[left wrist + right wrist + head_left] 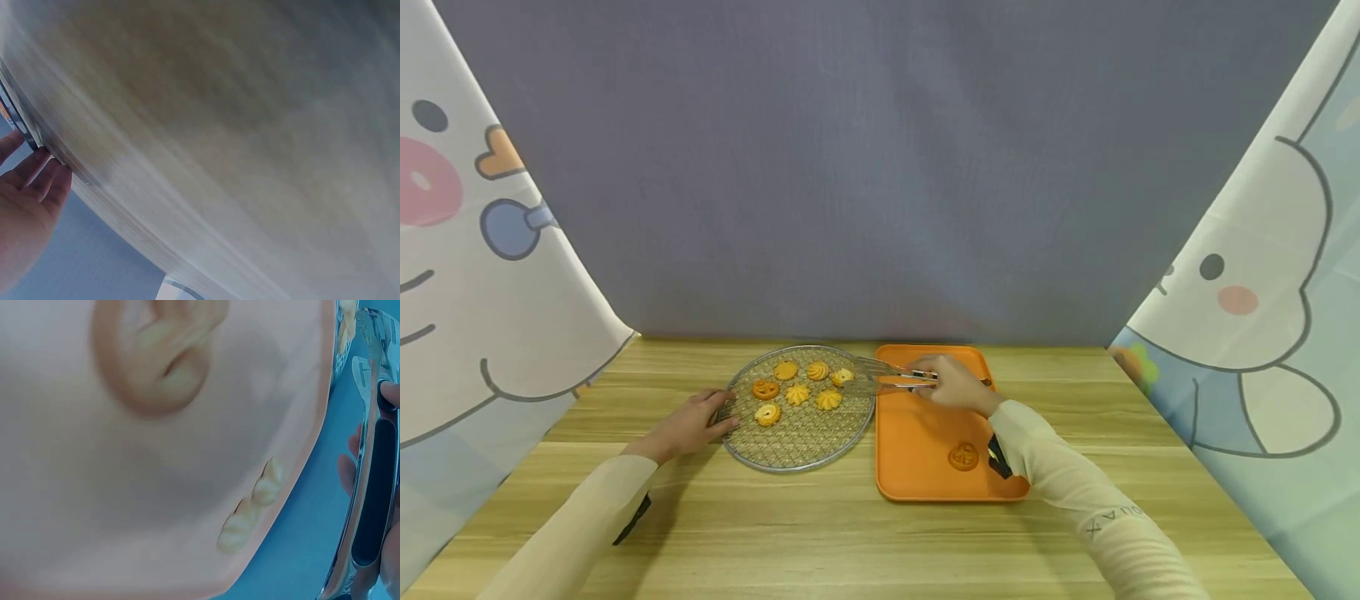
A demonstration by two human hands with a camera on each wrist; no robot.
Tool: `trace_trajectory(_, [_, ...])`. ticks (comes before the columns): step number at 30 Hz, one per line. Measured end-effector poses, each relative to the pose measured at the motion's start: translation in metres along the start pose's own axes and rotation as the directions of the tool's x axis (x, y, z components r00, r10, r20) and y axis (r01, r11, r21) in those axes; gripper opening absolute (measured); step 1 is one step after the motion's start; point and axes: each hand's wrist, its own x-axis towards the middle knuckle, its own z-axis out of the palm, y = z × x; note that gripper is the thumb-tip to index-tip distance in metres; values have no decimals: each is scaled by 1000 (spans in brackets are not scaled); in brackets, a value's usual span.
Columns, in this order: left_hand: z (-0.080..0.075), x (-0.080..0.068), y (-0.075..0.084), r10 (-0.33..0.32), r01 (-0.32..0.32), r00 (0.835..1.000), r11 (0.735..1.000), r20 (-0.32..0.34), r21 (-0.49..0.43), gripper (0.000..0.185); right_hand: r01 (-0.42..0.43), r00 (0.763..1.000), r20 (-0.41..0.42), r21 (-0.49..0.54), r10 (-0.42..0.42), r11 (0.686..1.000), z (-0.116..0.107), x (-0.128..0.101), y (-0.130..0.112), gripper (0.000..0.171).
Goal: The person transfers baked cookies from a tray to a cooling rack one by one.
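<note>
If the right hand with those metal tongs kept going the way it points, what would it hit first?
Probably the small yellow cookie at the right edge of the round wire rack. The right hand aims the metal tongs leftward, tips right at that cookie; whether they touch it is unclear.

Tray [917, 433] mostly bare — one cookie [963, 456].

Wooden table [865, 533]; grey backdrop [880, 167] behind; cartoon-printed curtains [490, 275] both sides.
</note>
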Motion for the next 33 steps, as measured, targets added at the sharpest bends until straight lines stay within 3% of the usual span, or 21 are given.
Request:
trace_trajectory(19, [-1,0,1,-9,9,1000,1000,-2,7,46,-112,990,-89,-30,109,993,-29,-40,37,38])
trace_trajectory(33, [-2,-1,2,-6,6,1000,1000,2,-1,46,-160,979,-138,-50,152,986,-42,-59,51,36])
